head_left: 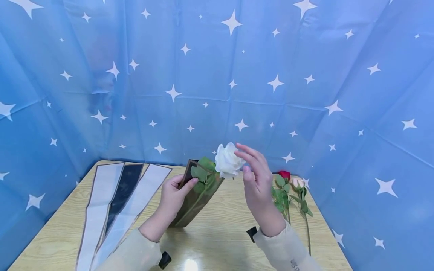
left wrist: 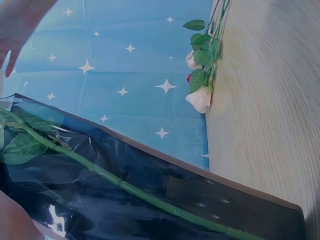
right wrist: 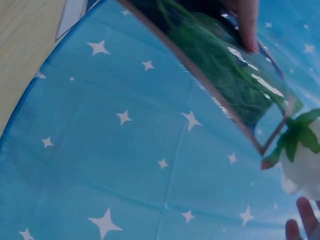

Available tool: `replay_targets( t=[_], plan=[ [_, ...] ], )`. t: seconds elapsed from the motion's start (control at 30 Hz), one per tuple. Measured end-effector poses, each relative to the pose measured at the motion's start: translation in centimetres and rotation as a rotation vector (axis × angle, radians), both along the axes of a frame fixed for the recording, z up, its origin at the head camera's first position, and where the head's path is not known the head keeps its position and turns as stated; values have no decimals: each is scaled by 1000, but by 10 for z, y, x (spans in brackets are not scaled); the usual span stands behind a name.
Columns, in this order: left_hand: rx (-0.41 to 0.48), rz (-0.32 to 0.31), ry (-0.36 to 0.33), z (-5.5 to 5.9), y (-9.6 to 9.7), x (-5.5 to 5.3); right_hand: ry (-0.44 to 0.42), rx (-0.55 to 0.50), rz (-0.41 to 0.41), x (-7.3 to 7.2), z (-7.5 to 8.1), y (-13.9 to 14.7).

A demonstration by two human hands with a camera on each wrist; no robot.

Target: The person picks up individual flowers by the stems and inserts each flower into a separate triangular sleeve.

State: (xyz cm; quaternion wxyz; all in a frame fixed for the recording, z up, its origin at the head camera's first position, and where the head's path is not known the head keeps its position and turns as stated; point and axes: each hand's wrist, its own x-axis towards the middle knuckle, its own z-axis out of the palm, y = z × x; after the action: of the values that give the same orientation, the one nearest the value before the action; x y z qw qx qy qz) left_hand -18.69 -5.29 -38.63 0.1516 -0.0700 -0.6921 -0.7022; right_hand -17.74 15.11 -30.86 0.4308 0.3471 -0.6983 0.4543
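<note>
My left hand (head_left: 173, 196) pinches the upper edge of a dark, clear-fronted flower sleeve (head_left: 187, 214), thumb on the front. Inside the sleeve, a green stem (left wrist: 132, 190) runs lengthwise, with leaves (left wrist: 24, 148) near the mouth. The white rose (head_left: 227, 162) on this stem sticks out beyond the sleeve's open end. Beside the bloom, my right hand (head_left: 259, 186) is raised with its fingers loosely extended, fingertips at the petals; whether they touch is unclear. In the right wrist view, green sepals (right wrist: 299, 135) show under the bloom, close to the sleeve's corner.
Flat sleeves, white (head_left: 105, 188) and black (head_left: 126, 192), lie at the table's left. On the right lie a red rose (head_left: 284, 174) and pale pink roses (left wrist: 201, 100) with leafy stems. A blue star-patterned cloth (head_left: 203, 75) hangs behind the wooden table (head_left: 223, 226).
</note>
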Motion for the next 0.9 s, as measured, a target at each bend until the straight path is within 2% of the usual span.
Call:
replay_targets(
  t=[0.07,0.23,0.57,0.9],
  plan=[
    [20,8,-1,-4,-1,-3,27,12,-20,0,-4,-1],
    [49,-21,33,-5,-2,-4,30,93,-2,-2,-7,-4],
    [83,-47,37,-2,0,-3,-79,254,19,-6,2,-13],
    [69,-64,28,0,2,-3,-98,277,58,-9,3,-17]
  ],
)
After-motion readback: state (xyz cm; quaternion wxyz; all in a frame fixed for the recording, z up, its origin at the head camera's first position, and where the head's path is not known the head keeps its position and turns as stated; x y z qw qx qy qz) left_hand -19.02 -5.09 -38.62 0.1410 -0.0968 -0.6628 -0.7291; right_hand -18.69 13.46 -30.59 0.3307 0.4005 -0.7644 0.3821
